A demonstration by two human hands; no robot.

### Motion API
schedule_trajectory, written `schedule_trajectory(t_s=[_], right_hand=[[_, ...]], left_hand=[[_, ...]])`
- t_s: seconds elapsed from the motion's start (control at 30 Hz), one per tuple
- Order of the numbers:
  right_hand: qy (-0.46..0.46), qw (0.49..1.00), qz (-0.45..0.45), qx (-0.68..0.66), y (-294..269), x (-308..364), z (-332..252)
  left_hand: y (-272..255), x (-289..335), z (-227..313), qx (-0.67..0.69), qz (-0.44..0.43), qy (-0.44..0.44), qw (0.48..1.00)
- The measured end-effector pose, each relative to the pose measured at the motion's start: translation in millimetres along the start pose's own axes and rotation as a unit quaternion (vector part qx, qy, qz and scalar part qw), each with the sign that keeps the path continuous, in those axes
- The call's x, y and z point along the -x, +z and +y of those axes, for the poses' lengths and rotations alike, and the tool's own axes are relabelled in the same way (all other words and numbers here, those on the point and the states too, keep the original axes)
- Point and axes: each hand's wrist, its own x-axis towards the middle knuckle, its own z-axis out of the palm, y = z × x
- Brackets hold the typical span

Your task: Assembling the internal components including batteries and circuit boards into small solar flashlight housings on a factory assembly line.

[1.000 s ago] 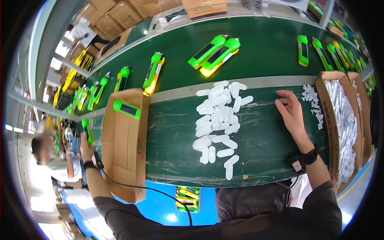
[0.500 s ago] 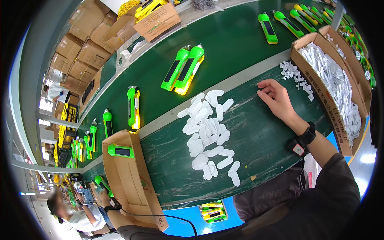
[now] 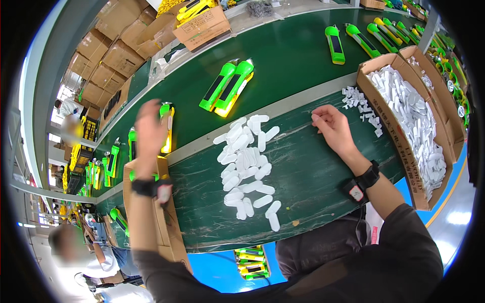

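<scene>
Blurred by motion, my left hand [image 3: 150, 135] is raised at the belt's near edge, over the far end of an open cardboard box. Just right of it stands a green and yellow flashlight [image 3: 167, 132] with a dark panel, partly covered by the fingers; another green flashlight [image 3: 132, 144] shows behind the hand. My right hand [image 3: 333, 130] hovers over the green work surface, fingers curled and thumb close to them; whatever they may hold is hidden. Between the hands lies a loose pile of white oval strips [image 3: 247, 159]. Smaller white pieces [image 3: 361, 103] are scattered right of my right hand.
Two flashlights [image 3: 227, 91] lie side by side on the green belt [image 3: 288, 60], with several more farther right. A long carton [image 3: 391, 134] full of white parts borders the right side. The cardboard box [image 3: 169, 214] stands at left; a person [image 3: 96, 262] works beyond it.
My left hand has risen from low at the left to the flashlight at the belt's edge. My right hand stays over the work surface, fingers still curled. The view has shifted slightly.
</scene>
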Motion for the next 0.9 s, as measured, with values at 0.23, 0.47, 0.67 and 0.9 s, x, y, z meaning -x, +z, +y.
schedule_trajectory(t_s=[0.23, 0.47, 0.67, 0.9], right_hand=[[-0.058, 0.998, -0.034, 0.014, 10.0, -0.2, 2.0], [-0.1, 0.993, 0.01, 0.067, -2.8, -3.3, 12.6], [-0.094, 0.994, -0.039, 0.047, 12.1, -7.1, 10.5], [-0.084, 0.994, -0.036, -0.059, 13.1, 3.4, 0.8]], left_hand=[[141.5, -28.6, 112.5, -0.203, -0.103, 0.004, 0.974], [191.9, -53.7, 119.7, -0.099, -0.049, -0.066, 0.992], [171.6, -45.8, 113.9, -0.051, -0.142, -0.11, 0.982], [152.7, -29.8, 227.8, 0.244, -0.076, -0.17, 0.952]])
